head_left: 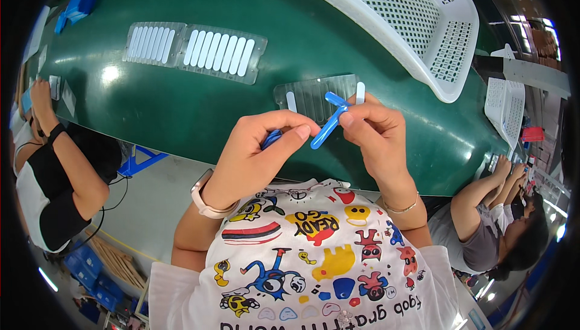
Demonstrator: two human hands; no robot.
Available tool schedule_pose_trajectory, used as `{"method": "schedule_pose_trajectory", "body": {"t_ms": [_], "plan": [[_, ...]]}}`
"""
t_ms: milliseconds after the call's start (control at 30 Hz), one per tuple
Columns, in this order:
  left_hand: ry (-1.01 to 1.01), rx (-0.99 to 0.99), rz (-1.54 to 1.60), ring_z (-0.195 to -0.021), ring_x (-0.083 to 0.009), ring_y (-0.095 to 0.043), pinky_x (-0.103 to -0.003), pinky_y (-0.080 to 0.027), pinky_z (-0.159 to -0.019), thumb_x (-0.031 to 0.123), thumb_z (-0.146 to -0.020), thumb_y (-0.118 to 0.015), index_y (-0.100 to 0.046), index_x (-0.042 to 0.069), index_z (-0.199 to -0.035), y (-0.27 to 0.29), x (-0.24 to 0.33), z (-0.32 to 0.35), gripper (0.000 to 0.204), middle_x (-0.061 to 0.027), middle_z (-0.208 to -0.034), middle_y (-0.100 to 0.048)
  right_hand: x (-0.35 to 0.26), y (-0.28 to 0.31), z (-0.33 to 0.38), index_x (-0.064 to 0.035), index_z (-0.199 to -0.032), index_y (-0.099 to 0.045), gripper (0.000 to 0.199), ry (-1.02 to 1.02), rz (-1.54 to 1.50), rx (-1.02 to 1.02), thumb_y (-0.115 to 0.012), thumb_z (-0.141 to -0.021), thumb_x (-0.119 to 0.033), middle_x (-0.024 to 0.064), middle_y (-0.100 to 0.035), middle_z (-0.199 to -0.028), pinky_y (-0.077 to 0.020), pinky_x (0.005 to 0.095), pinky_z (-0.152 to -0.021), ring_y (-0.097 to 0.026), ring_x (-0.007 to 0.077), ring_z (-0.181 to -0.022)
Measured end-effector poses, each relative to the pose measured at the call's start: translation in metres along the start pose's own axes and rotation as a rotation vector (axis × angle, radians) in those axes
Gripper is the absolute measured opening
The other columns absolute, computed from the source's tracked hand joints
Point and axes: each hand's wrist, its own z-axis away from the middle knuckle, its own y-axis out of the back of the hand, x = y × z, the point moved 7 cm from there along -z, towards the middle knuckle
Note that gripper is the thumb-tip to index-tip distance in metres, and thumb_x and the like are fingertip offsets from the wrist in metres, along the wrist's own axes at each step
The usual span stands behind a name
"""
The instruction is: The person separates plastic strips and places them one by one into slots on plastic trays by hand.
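My right hand (377, 131) pinches a glossy blue strip (326, 129) between thumb and fingers, with a second short blue piece (336, 99) crossing its upper end. Closed beside it, my left hand (260, 149) has blue pieces (272, 138) tucked in its curled fingers. Its thumb and fingertip meet close to the strip; whether they touch it I cannot tell. Just beyond both hands lies a clear ribbed plastic tray (311, 97), with a white strip (292, 102) at its left end. Another white strip (360, 93) shows by my right fingertips.
Two clear trays of white strips (220, 52) lie farther left on the green table (193, 112). A large white perforated basket (450, 82) stands at the far right. Blue pieces (80, 5) sit at the far left. Other people (45, 100) work at both sides.
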Motion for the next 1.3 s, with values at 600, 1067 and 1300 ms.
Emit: {"method": "schedule_pose_trajectory", "body": {"t_ms": [600,1067,1300], "plan": [[-0.137,0.145,-0.141,-0.048,-0.0026,-0.039,-0.022,-0.028,-0.042,0.013,-0.086,-0.061,-0.061,-0.001,-0.085,0.016,-0.024,-0.004,0.014,0.0049,-0.057,-0.046,-0.037,-0.044,0.011,-0.0015,-0.09,-0.068,0.024,0.918,0.875,-0.1,-0.074,-0.066,-0.004,0.0052,-0.052,-0.078,-0.0405,0.0273,-0.051,-0.051,0.0176,-0.064],[-0.09,0.385,-0.83,-0.046,-0.0249,-0.054,-0.032,-0.041,-0.044,0.033,-0.074,-0.074,-0.046,0.006,-0.098,0.024,-0.027,-0.009,0.046,-0.0089,-0.053,-0.049,-0.004,-0.04,-0.029,-0.0057,-0.083,-0.069,0.015,0.681,1.001,0.057,-0.073,-0.069,-0.008,0.0056,-0.05,-0.071,-0.0394,0.0318,-0.06,-0.046,0.0223,-0.073],[-0.077,0.392,-0.931,-0.049,-0.0268,-0.058,-0.034,-0.044,-0.045,0.038,-0.075,-0.072,-0.046,0.004,-0.099,0.02,-0.019,-0.011,0.049,-0.0105,-0.055,-0.053,-0.014,-0.016,-0.023,-0.0033,-0.097,-0.067,0.016,0.435,0.664,0.098,-0.062,-0.081,-0.004,0.0037,-0.056,-0.081,-0.0395,0.0259,-0.064,-0.05,0.0146,-0.075]]}}
